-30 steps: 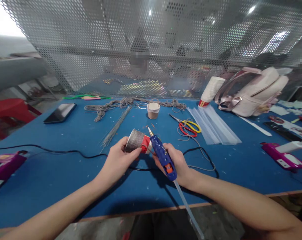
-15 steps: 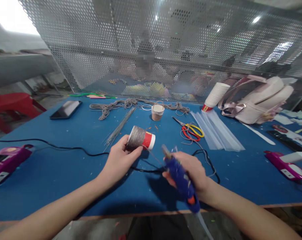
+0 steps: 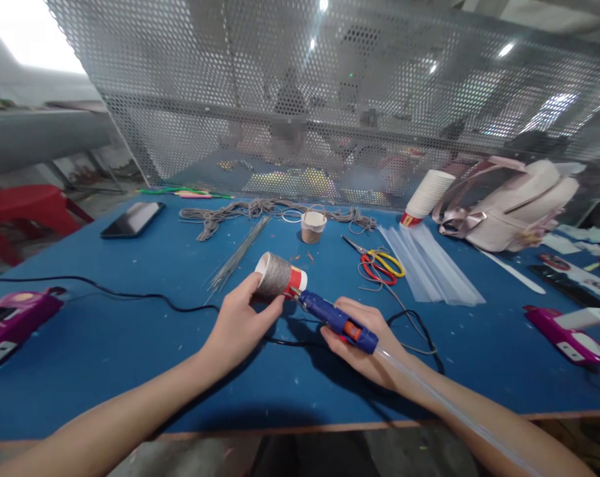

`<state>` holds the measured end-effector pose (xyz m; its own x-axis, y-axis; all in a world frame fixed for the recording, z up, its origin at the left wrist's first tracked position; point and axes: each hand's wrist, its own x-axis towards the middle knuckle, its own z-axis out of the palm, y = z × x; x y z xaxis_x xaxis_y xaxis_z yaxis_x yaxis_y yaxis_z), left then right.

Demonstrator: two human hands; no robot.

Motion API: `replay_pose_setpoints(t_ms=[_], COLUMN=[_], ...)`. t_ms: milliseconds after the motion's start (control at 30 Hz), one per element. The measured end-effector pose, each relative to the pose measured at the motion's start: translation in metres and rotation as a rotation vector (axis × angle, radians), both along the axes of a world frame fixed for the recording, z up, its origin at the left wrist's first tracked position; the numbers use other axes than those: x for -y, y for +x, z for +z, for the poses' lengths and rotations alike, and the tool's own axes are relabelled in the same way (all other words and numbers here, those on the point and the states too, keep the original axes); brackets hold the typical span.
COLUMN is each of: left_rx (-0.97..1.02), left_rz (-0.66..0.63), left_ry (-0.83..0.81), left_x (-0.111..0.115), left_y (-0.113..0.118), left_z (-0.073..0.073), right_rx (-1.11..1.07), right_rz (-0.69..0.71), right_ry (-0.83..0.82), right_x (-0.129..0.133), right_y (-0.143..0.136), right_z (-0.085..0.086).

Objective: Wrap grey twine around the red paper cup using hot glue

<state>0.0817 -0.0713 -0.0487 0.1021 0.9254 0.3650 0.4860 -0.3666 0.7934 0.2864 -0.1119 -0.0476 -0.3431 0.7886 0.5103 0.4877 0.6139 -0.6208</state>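
My left hand [image 3: 245, 311] is closed around a paper cup [image 3: 274, 275] that lies on its side above the table. Grey cord wraps most of the cup; a red band and the white end show at its right. In my right hand [image 3: 362, 331] is a blue hot glue gun [image 3: 332, 315], a clear glue stick [image 3: 444, 407] trailing from its back. The gun's nozzle is at the red band, beside the cord's edge; whether it touches, I cannot tell. Grey cord [image 3: 404, 305] also runs across the table behind my right hand.
Beyond the cup stand a small basket-like cup [image 3: 312, 226] and scissors [image 3: 374, 260]. Further right are clear glue sticks [image 3: 429, 265], stacked paper cups [image 3: 428, 195] and a pink backpack [image 3: 508, 205]. A phone [image 3: 134, 219], wires [image 3: 240, 255] and a purple power strip [image 3: 19, 321] lie left.
My right hand has swung the glue gun left and levelled it, bringing its nozzle to the cup. My left hand has turned the cup slightly, so its open mouth shows.
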Motion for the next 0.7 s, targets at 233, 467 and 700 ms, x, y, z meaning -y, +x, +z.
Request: replay_pose_setpoints(t_ms=[233,467,700], left_rx=[-0.02,-0.042,-0.031], left_rz=[-0.013,-0.002,-0.021], left_ry=[-0.004,0.005,0.007], left_x=[-0.0013,-0.0008,-0.0013], left_y=[-0.0003,0.0014,0.0008], left_z=[-0.0034,-0.002,-0.0023], right_rx=[-0.008,-0.001,0.007], right_rz=[-0.008,0.064,0.053], right_ry=[-0.048,-0.019,0.016], right_x=[0.0015,0.0018,0.0013], right_y=[-0.0008,0.0004,0.002], right_z=[-0.002,-0.0089,-0.0087])
